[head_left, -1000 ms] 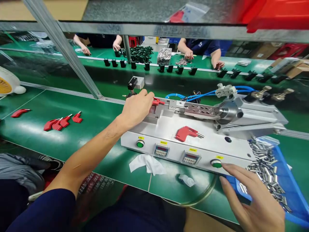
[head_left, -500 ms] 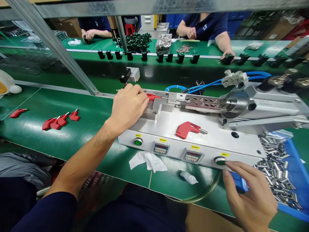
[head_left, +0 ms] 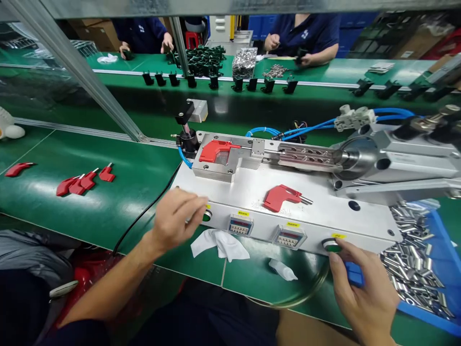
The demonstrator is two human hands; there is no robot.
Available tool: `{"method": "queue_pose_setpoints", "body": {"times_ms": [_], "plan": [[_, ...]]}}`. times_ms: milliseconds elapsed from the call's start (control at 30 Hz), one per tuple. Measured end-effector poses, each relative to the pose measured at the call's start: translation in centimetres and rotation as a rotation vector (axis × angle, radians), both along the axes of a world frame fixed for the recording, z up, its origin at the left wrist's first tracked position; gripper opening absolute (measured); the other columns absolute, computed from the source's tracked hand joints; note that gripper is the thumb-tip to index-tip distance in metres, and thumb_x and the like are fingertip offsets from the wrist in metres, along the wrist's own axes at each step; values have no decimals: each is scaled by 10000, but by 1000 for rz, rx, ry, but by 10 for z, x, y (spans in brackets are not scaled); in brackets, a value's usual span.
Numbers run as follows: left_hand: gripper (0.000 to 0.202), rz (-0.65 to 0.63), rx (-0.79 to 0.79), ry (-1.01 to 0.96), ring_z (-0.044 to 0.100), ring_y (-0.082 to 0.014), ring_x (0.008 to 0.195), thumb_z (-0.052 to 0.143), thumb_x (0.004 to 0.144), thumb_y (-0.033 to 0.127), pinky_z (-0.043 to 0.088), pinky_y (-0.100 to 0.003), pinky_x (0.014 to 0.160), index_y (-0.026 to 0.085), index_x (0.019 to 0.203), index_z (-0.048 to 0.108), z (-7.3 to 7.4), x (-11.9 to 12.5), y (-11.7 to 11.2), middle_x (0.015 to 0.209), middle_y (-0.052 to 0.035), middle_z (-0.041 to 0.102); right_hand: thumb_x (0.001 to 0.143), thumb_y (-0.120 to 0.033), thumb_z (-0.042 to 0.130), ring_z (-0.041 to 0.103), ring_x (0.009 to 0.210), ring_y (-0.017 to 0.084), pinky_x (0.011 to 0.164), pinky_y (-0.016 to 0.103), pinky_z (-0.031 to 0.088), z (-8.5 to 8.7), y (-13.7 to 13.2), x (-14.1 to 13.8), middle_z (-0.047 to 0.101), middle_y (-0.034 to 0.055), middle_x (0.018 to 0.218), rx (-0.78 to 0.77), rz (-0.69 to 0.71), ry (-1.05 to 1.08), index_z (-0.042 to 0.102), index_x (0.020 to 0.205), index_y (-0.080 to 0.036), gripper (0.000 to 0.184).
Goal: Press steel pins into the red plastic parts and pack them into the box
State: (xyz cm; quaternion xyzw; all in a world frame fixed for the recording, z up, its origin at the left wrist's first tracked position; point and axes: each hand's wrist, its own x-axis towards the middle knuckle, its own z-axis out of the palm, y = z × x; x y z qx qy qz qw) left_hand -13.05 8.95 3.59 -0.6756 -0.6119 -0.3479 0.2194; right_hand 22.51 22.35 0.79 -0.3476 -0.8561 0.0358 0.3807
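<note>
My left hand [head_left: 180, 218], its fingers curled in with nothing visible in them, is beside the left green button [head_left: 206, 216] on the machine's front; whether it touches the button I cannot tell. My right hand [head_left: 365, 288] has thumb and index finger apart, the index tip at the right green button [head_left: 331, 245]. A red pistol-shaped plastic part [head_left: 213, 151] lies in the metal fixture [head_left: 216, 176], with a thin rod meeting its right end. Another red part [head_left: 281, 197], with two metal pins sticking out, rests on the machine's white top [head_left: 245, 187].
Several red parts [head_left: 77, 185] lie on the green bench at left. White cloth [head_left: 219, 244] and a small white tube [head_left: 283, 270] lie before the machine. At right is a blue bin [head_left: 446, 240] of metal tubes. Two co-workers [head_left: 306, 36] work across the line.
My left hand has come away from the red part in the fixture, down and toward me to the left button, uncovering the fixture. My right hand stays at the right button.
</note>
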Motion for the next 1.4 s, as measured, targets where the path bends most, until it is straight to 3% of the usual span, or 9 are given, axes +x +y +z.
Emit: {"method": "queue_pose_setpoints", "body": {"times_ms": [167, 333, 467, 633, 800, 933, 1033, 1200, 1400], "plan": [[131, -36, -176, -20, 661, -192, 731, 560, 1065, 127, 486, -312, 683, 163, 1147, 656, -23, 10, -27, 867, -60, 729, 1026, -322, 629, 653, 658, 201, 673, 352, 576, 2, 0, 3, 687, 21, 821, -136, -91, 85, 682, 1118, -258, 123], [107, -36, -290, -144, 687, -182, 750, 557, 1090, 204, 500, -299, 726, 186, 1111, 660, -13, 10, -26, 881, -34, 741, 1001, -362, 665, 661, 633, 184, 644, 320, 593, 10, 1, 2, 710, 19, 796, -263, -134, 105, 687, 1027, -246, 121], [98, 5, -289, -236, 660, -153, 679, 583, 1084, 251, 497, -279, 683, 188, 1064, 655, -12, 12, -26, 827, -2, 713, 994, -304, 670, 655, 633, 175, 644, 307, 584, 8, 0, 1, 704, 17, 800, -218, -116, 126, 680, 1023, -241, 70], [64, -97, -237, -287, 601, -137, 646, 581, 1067, 164, 495, -255, 654, 169, 1093, 639, -7, 21, -26, 768, 9, 644, 1028, -280, 607, 628, 659, 176, 661, 323, 573, -7, -6, 0, 659, 15, 815, -137, -80, 135, 631, 1164, -224, 149], [107, -236, -133, -233, 664, -199, 850, 582, 1049, 130, 546, -306, 763, 164, 1145, 614, 18, 53, -3, 967, -76, 714, 1034, -291, 602, 610, 692, 189, 686, 349, 567, -16, -10, -1, 638, 25, 840, -86, -81, 137, 613, 1227, -219, 206], [310, -297, -274, -86, 640, -321, 1206, 574, 1046, 189, 578, -441, 952, 137, 1349, 534, 39, 74, 36, 1364, -194, 641, 1033, -294, 604, 605, 692, 189, 677, 348, 561, -18, -10, 0, 639, 29, 852, -83, -76, 157, 616, 1249, -224, 227], [403, -356, -395, -42, 545, -346, 1397, 611, 1018, 188, 530, -494, 1099, 143, 1396, 481, 46, 78, 65, 1541, -213, 522, 1040, -291, 595, 615, 698, 192, 678, 352, 568, -19, -10, 2, 641, 30, 851, -66, -71, 139, 610, 1262, -223, 233], [344, -453, -505, -57, 577, -316, 1370, 610, 1023, 178, 519, -500, 1120, 183, 1348, 498, 44, 71, 82, 1437, -175, 599, 1053, -280, 580, 614, 690, 185, 669, 343, 571, -22, -9, 4, 633, 22, 834, -45, -57, 134, 590, 1275, -225, 229], [437, -468, -369, -109, 637, -327, 1191, 679, 1001, 227, 571, -495, 1001, 182, 1392, 491, 33, 70, 66, 1303, -167, 627, 1055, -335, 583, 618, 672, 192, 660, 354, 571, -18, -6, 6, 635, 23, 817, -86, -67, 138, 606, 1260, -231, 231]]}}
